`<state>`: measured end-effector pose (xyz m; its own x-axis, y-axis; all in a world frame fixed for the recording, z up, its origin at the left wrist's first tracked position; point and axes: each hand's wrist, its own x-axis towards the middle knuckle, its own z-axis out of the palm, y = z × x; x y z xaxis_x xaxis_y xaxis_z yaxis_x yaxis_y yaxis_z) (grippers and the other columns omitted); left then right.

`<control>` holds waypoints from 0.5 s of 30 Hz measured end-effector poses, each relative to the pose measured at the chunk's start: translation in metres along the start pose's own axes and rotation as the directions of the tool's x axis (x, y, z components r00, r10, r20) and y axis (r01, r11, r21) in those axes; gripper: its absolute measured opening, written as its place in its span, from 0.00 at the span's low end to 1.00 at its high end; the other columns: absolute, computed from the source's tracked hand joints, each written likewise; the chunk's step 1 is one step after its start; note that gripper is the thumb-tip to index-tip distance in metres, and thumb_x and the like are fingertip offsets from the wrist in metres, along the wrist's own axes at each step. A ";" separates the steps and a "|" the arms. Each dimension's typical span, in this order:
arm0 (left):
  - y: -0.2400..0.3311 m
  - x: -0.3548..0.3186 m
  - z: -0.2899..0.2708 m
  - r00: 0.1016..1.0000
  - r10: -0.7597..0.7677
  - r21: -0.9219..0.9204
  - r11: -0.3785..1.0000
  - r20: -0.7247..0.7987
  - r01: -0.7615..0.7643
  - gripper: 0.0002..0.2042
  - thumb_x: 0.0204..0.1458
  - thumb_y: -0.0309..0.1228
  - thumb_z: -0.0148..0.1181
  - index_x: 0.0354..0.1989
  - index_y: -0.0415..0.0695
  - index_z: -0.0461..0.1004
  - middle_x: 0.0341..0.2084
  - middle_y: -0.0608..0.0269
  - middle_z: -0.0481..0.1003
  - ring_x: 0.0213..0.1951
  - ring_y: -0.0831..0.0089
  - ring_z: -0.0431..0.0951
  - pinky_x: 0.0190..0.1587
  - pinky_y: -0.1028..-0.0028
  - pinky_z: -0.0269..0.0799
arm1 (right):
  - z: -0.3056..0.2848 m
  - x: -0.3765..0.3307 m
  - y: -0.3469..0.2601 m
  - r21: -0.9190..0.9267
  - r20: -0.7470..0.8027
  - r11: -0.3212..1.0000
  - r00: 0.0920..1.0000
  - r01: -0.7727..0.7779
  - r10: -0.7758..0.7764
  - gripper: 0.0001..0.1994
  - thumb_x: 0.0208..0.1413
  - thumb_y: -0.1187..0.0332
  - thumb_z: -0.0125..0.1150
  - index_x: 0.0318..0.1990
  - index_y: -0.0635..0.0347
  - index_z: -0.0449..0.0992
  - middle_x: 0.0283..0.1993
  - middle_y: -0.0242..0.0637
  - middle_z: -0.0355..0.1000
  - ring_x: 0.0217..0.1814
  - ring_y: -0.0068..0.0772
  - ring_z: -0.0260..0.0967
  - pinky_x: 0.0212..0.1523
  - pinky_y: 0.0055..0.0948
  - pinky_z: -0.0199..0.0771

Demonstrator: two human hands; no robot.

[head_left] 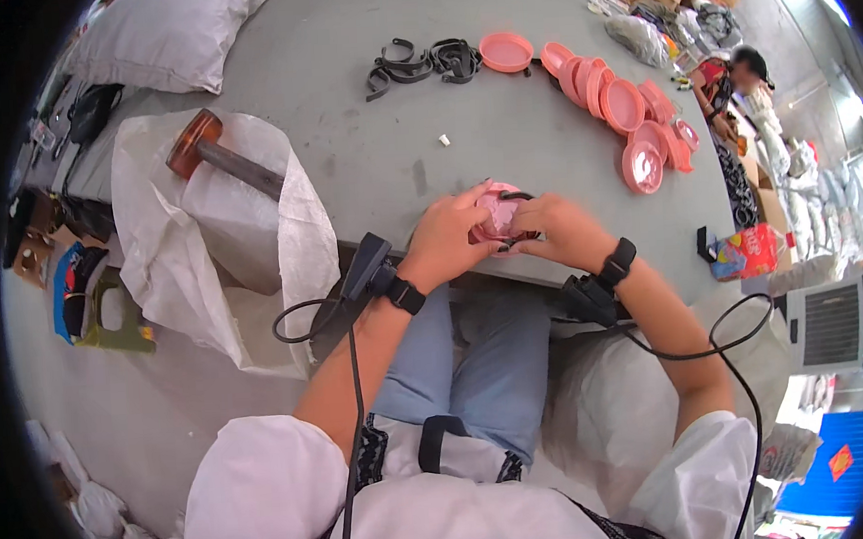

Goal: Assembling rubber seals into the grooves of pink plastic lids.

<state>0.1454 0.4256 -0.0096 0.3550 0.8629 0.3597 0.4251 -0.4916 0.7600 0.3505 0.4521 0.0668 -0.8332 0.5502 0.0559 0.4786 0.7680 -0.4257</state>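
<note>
In the head view, with clock directions counted from the pink dish [498, 213] in work, that dish is sitting between the two hands at the near edge of the grey table [366, 146]; whether it is resting on the top or being lifted, I cannot tell. The left hand [447, 234] is grasping it from 9 o'clock, fingers over the far rim and thumb along the near one. The right hand [571, 231] is working at 3 o'clock, fingertips bunching at the dish; whether they are pinching the rim or the black strip [517, 196] showing at about 1 o'clock, I cannot tell. For good work, the left hand should be bracing the dish without squeezing its wall out of round, while the right should be pressing in small, even pushes, thumb opposing the fingers. Curved black bands [455, 61] are lying between 11 and 12, a small white piece [445, 140] at 11, more pink dishes [623, 106] near 2, and a mallet [196, 143] between 9 and 10, leaving the working spot uncrowded.
</note>
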 end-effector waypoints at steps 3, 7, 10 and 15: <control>0.003 -0.002 0.001 1.000 -0.004 0.053 0.999 -0.016 0.004 0.12 0.36 0.34 0.68 0.25 0.41 0.73 0.57 0.56 0.66 0.45 0.56 0.72 0.49 0.61 0.65 | -0.007 0.005 0.007 0.053 0.094 0.998 0.995 -0.046 0.041 0.14 0.40 0.69 0.68 0.37 0.61 0.77 0.37 0.39 0.74 0.39 0.42 0.70 0.45 0.35 0.68; 0.004 -0.002 0.001 0.998 0.029 0.091 0.996 -0.053 -0.024 0.14 0.36 0.36 0.68 0.28 0.41 0.74 0.57 0.58 0.67 0.47 0.57 0.71 0.51 0.61 0.64 | 0.006 0.011 0.023 0.084 -0.309 0.971 0.921 -0.222 0.237 0.13 0.44 0.69 0.67 0.39 0.63 0.77 0.38 0.41 0.75 0.41 0.38 0.71 0.47 0.33 0.69; 0.000 -0.002 0.004 0.994 0.045 0.081 0.996 -0.096 -0.038 0.14 0.36 0.35 0.67 0.23 0.40 0.69 0.59 0.59 0.65 0.48 0.56 0.70 0.50 0.62 0.65 | 0.027 0.013 0.027 0.219 -0.331 0.916 0.858 -0.335 0.393 0.10 0.48 0.71 0.63 0.39 0.64 0.76 0.36 0.41 0.75 0.39 0.36 0.72 0.45 0.31 0.70; 0.002 -0.001 0.006 0.991 0.056 0.044 0.998 -0.123 -0.051 0.14 0.36 0.34 0.67 0.24 0.39 0.70 0.59 0.57 0.65 0.49 0.55 0.70 0.50 0.62 0.65 | 0.037 0.008 0.028 0.536 -0.339 0.739 0.697 -0.408 0.632 0.08 0.53 0.74 0.57 0.40 0.67 0.75 0.36 0.39 0.75 0.38 0.29 0.73 0.42 0.26 0.72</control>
<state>0.1508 0.4232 -0.0122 0.2730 0.8420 0.4654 0.4429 -0.5394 0.7161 0.3472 0.4656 0.0218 -0.1845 0.9798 0.0764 0.5450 0.1668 -0.8217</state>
